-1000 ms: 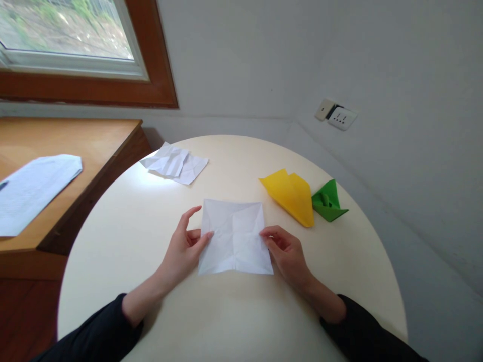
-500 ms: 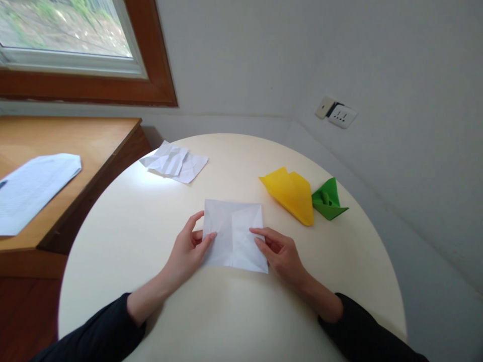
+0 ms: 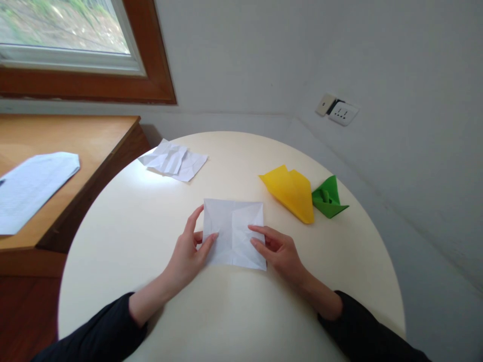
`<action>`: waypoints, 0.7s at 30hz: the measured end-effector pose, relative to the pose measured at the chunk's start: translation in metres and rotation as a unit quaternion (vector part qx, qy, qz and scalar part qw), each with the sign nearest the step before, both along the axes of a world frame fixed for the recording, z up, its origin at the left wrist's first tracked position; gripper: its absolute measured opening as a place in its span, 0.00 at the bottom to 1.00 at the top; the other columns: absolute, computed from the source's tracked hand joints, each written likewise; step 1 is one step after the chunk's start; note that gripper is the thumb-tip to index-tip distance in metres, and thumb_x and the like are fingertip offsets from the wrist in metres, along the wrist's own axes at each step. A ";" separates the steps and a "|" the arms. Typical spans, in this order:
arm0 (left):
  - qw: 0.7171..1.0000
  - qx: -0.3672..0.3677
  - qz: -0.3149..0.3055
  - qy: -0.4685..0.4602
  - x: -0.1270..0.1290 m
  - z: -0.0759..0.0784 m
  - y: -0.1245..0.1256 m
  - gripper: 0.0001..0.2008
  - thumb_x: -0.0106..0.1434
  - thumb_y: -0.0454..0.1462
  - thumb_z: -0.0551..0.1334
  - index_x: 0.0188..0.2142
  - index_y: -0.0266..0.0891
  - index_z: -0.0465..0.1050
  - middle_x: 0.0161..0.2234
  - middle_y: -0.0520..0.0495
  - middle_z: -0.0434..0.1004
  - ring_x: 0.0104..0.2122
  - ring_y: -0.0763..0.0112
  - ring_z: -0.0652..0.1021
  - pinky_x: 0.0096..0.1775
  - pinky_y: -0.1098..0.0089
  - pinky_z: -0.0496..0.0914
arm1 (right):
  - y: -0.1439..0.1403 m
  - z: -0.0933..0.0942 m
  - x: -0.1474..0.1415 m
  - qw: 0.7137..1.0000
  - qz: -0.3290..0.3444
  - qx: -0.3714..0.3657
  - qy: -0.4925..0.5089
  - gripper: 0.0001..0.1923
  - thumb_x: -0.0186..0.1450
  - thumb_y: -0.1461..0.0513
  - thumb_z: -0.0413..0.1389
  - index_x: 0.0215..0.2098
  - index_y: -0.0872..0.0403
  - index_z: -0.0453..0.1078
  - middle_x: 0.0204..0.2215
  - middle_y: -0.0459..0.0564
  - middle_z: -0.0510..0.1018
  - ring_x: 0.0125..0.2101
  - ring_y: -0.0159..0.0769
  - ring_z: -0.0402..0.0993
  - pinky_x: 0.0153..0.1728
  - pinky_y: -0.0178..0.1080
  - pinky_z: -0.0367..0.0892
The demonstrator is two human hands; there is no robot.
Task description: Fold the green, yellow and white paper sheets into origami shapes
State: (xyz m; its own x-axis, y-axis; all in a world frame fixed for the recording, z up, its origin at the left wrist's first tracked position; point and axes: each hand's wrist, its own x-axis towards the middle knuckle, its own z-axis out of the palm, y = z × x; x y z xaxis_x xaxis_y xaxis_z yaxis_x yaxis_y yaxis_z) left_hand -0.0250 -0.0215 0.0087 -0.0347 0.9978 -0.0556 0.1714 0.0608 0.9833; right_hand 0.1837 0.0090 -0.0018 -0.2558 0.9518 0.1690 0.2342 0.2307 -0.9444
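Observation:
A white folded sheet of paper, roughly square with a crease down its middle, is in front of me at the table's centre. My left hand grips its left edge, thumb on top and the other fingers at and behind the side. On the right edge, my right hand holds the sheet with thumb and index fingertip on its face and the remaining fingers curled in. Fingers behind the paper are partly hidden.
The round cream table bears crumpled white papers at the back left. A yellow folded paper and a green folded paper lie at the right. A wooden desk with written sheets adjoins the left side.
My right thumb and index finger have slid slightly left over the sheet. The sheet's lower edge sits a touch higher, and both hands keep their hold.

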 end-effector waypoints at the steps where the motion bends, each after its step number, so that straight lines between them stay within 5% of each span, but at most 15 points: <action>1: 1.000 0.004 -0.002 0.007 0.000 0.001 0.000 0.37 0.60 0.42 0.59 0.63 0.41 0.40 0.23 0.52 0.76 0.19 0.74 0.72 0.22 0.76 0.65 | 0.000 0.000 0.000 1.000 0.007 -0.002 0.000 0.13 0.58 0.60 0.56 0.40 0.54 0.75 0.34 0.51 0.80 0.27 0.32 0.71 0.24 0.34 0.65; 6: 0.997 0.042 0.000 0.061 -0.001 0.001 -0.001 0.37 0.61 0.40 0.58 0.64 0.41 0.39 0.20 0.56 0.71 0.17 0.77 0.68 0.20 0.79 0.62 | 0.001 -0.003 0.001 0.999 0.025 -0.011 -0.030 0.13 0.59 0.60 0.54 0.39 0.55 0.77 0.31 0.52 0.80 0.24 0.31 0.68 0.22 0.33 0.61; 10: 0.977 0.115 -0.022 0.180 -0.004 0.000 0.001 0.19 0.60 0.39 0.57 0.51 0.40 0.69 0.21 0.54 0.73 0.18 0.79 0.66 0.22 0.79 0.63 | 0.001 -0.005 0.001 0.998 0.011 -0.014 -0.053 0.15 0.58 0.59 0.55 0.41 0.57 0.76 0.28 0.51 0.79 0.19 0.27 0.60 0.18 0.32 0.56; 12: 0.966 0.135 -0.040 0.217 -0.004 -0.001 0.002 0.13 0.60 0.38 0.56 0.42 0.39 0.76 0.23 0.52 0.75 0.18 0.79 0.66 0.22 0.78 0.63 | 0.002 -0.006 0.001 0.998 0.008 -0.009 -0.064 0.17 0.57 0.59 0.56 0.43 0.58 0.75 0.28 0.51 0.79 0.18 0.26 0.57 0.16 0.31 0.55; 21: 0.958 0.141 -0.010 0.249 -0.004 -0.002 0.003 0.10 0.56 0.38 0.60 0.37 0.41 0.77 0.22 0.54 0.77 0.19 0.78 0.69 0.25 0.77 0.65 | 0.000 -0.009 0.002 0.997 -0.015 0.011 -0.069 0.14 0.56 0.61 0.57 0.40 0.56 0.76 0.29 0.51 0.80 0.19 0.27 0.62 0.19 0.32 0.59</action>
